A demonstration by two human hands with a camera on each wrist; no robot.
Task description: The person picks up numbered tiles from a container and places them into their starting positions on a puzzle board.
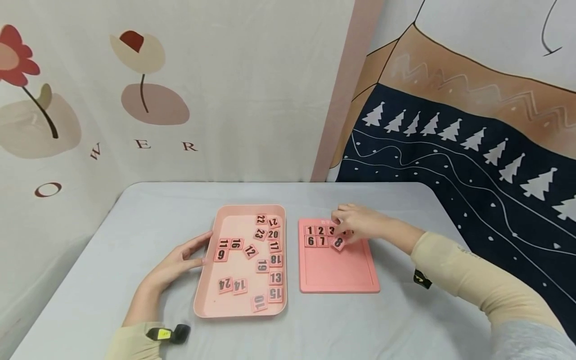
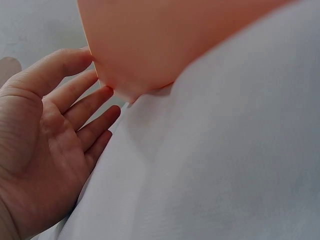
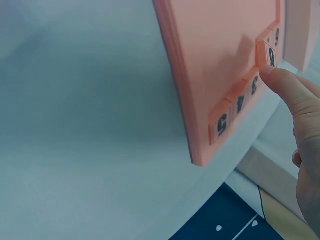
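Note:
My left hand [image 1: 177, 262] is at the left side of a pink tray [image 1: 204, 295], its fingertips against the wall with the fingers fairly straight. That tray holds loose number tiles, among them the 12 tile [image 1: 250, 251] and the 24 tile [image 1: 225, 285]. Over the upper part of a pink number board [image 1: 339, 272], my right hand [image 1: 360, 222] pinches the 8 tile [image 1: 338, 243], which sits tilted beside the 7 tile [image 1: 322, 241]. In the right wrist view the thumb presses the edge of the 8 tile [image 3: 270, 54]; the other fingertips are hidden.
Tiles 1 to 3 form the board's top row in the head view, with the 5 tile [image 3: 222, 125] at its end in the right wrist view. A pale cloth [image 1: 157, 210] covers the table. Patterned curtains [image 1: 252, 90] hang behind it.

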